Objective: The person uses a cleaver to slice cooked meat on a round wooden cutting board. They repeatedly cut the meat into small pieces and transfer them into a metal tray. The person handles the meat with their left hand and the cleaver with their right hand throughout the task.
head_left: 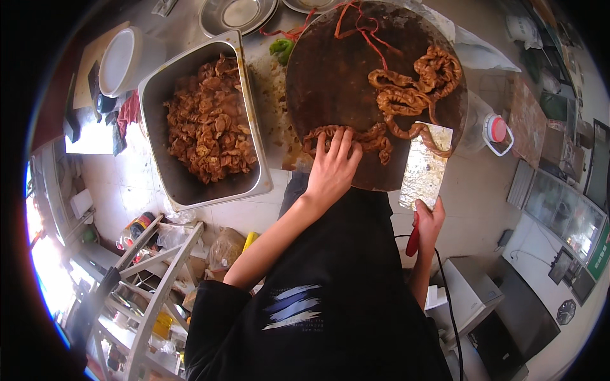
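Observation:
My left hand (332,168) has its fingers bent over a length of brown cooked intestine (376,138), holding it against the near edge of a round dark chopping block (330,82). My right hand (430,222) grips the red handle of a cleaver (424,173). Its wide, wet blade overlaps the block's near right edge, and a strand of intestine lies across the blade's far end. More coiled intestine (438,70) rests on the right side of the block, connected to that strand. What lies under my left palm is hidden.
Left of the block stands a deep steel pan (262,184) heaped with cut brown pieces (210,120). Red strings (365,32) trail over the block's far side, near a green pepper (281,49). Metal plates (236,13) lie behind; a red-capped plastic jug (497,130) stands right.

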`<move>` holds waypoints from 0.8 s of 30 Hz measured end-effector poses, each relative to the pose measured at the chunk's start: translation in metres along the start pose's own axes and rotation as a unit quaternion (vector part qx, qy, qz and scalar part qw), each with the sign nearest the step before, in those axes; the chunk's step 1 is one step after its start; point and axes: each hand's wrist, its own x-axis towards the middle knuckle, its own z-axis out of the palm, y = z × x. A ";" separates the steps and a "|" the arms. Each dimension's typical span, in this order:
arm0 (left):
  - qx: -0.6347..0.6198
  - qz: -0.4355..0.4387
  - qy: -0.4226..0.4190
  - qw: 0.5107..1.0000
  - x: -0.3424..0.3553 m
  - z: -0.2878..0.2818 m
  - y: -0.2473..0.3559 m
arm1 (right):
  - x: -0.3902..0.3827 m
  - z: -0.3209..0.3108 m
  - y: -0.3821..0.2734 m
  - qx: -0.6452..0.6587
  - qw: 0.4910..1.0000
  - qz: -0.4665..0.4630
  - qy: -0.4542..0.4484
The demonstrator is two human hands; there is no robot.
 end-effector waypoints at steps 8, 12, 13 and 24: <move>0.021 0.018 0.004 1.000 0.007 0.007 -0.024 | 0.004 -0.023 -0.013 -0.038 0.998 -0.025 0.052; 0.008 0.003 0.002 1.000 -0.004 -0.006 -0.032 | 0.006 -0.032 -0.016 -0.058 0.997 -0.022 0.050; 0.011 -0.004 0.004 1.000 -0.006 -0.008 -0.035 | 0.006 -0.034 -0.016 -0.063 0.997 -0.020 0.049; 0.002 0.036 -0.023 0.999 0.010 -0.002 -0.014 | 0.001 -0.084 -0.055 -0.408 0.908 -0.096 0.018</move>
